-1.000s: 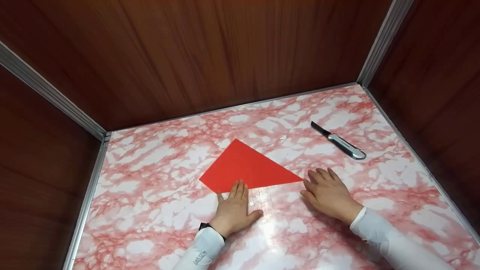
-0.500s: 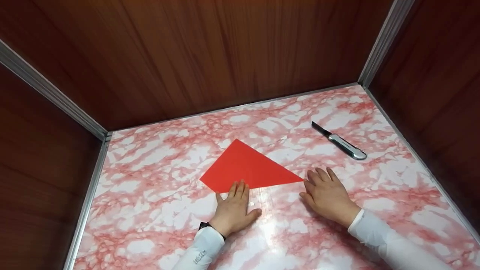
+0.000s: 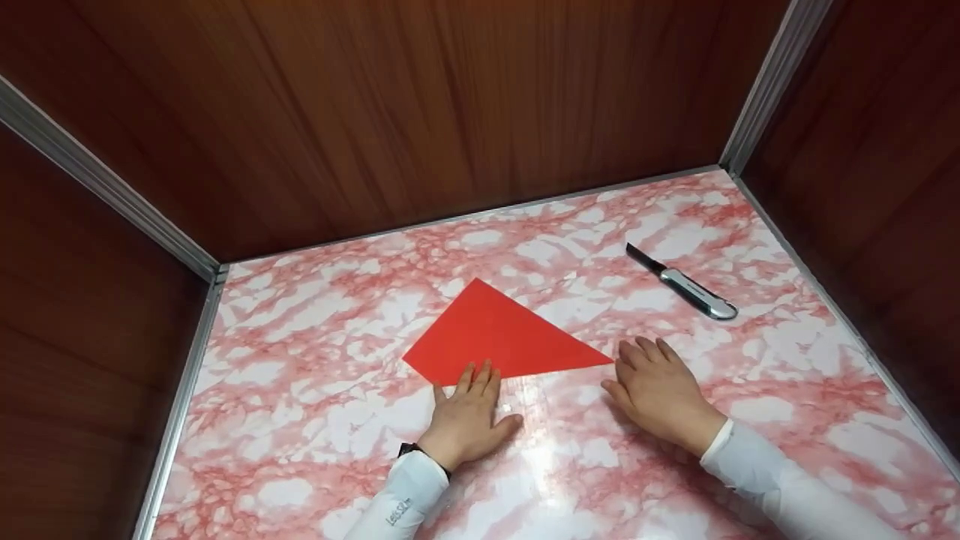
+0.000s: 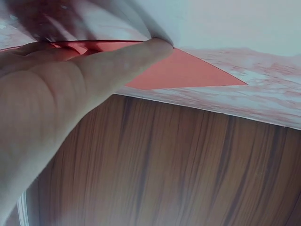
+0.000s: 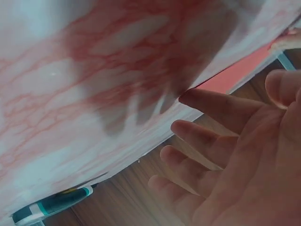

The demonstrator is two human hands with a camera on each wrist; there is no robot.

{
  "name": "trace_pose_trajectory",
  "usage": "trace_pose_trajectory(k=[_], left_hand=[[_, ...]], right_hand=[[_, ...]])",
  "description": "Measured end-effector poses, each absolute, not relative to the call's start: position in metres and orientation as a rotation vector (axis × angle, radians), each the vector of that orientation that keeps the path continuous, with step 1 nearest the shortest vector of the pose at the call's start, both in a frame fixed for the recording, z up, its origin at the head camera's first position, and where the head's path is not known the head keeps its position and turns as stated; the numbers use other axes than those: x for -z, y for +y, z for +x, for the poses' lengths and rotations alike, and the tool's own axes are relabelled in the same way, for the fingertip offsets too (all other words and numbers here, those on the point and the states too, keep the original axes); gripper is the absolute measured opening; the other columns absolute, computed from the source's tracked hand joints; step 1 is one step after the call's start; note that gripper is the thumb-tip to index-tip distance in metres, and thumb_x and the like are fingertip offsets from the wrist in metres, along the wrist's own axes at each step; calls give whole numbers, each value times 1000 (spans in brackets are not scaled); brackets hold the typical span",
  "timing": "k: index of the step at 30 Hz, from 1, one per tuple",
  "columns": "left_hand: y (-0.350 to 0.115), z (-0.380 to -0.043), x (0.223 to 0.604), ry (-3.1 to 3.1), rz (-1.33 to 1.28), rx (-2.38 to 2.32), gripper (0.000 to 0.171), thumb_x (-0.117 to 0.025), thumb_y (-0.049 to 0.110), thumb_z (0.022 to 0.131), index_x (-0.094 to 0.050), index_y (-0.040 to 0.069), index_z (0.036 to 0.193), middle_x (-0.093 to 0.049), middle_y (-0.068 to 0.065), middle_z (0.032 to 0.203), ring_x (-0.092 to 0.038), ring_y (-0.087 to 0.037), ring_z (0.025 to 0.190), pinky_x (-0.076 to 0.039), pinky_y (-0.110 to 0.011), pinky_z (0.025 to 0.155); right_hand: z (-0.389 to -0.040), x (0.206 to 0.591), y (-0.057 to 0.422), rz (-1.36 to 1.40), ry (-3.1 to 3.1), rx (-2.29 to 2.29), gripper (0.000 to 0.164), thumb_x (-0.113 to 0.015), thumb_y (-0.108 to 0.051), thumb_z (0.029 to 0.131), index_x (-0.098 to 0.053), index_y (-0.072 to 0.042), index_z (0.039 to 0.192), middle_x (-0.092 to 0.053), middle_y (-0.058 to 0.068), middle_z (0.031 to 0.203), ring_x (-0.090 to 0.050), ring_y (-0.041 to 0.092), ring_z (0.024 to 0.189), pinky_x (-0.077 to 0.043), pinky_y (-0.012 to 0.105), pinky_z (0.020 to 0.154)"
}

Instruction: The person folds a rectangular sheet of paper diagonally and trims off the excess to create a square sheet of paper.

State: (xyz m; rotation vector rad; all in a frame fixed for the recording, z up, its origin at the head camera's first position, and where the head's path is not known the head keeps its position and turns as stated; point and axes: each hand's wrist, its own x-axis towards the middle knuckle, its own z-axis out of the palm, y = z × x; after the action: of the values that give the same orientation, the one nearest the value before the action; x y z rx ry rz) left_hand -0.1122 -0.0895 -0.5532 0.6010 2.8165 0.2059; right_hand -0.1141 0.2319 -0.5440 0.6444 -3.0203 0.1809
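A folded sheet of red paper [image 3: 487, 330] lies flat on the marbled tabletop, its long point toward the right. My left hand [image 3: 466, 421] rests with spread, straight fingers on the paper's near edge. In the left wrist view a finger lies along the red paper [image 4: 164, 70]. My right hand [image 3: 664, 390] is at the paper's right tip, index fingertip right at the point, other fingers loosely extended. The right wrist view shows the fingers [image 5: 221, 108] spread, with nothing gripped, and a strip of red paper [image 5: 230, 73] beyond the index fingertip.
A utility knife [image 3: 686, 289] with a black blade end and a silver-and-black handle lies behind the right hand. Dark wood panels [image 3: 450, 112] with metal edge strips enclose the pink and white marbled table [image 3: 300, 450] at the back and both sides.
The paper, knife and table appear shifted very slightly to the right in the head view. Both hands keep nearly the same places on and beside the paper.
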Motion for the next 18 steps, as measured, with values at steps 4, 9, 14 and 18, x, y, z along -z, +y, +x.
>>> trace_pose_trajectory(k=[4,9,14,18], left_hand=[[-89,-118,552,2830,658,-154,86,-36,69,100,-33,8,161,-27,-11,167,-23,-35,153,-8,-72,116],[-89,-128,550,2857,692,-209,73,-42,64,101,-51,9,149,-38,-11,162,-32,-36,150,-6,-66,119],[-85,-139,551,2886,728,-250,49,-46,57,103,-60,14,121,-46,-11,155,-39,-34,145,-12,-64,120],[-80,-147,556,2919,756,-229,45,-48,53,104,-59,12,120,-50,-12,151,-43,-33,143,-18,-62,120]], right_hand=[[-119,538,236,614,-2982,-253,46,-56,-37,104,-67,-2,132,-59,23,138,-48,47,131,-32,63,112],[-129,533,235,590,-2994,-379,42,-58,-30,103,-66,-2,134,-63,20,133,-53,43,126,-41,60,105],[-139,533,227,611,-3043,-495,46,-59,-30,103,-63,-1,138,-63,18,134,-55,41,124,-44,59,102],[-149,534,216,688,-3057,-465,48,-62,-31,102,-62,0,138,-62,20,135,-54,43,124,-44,59,102]])
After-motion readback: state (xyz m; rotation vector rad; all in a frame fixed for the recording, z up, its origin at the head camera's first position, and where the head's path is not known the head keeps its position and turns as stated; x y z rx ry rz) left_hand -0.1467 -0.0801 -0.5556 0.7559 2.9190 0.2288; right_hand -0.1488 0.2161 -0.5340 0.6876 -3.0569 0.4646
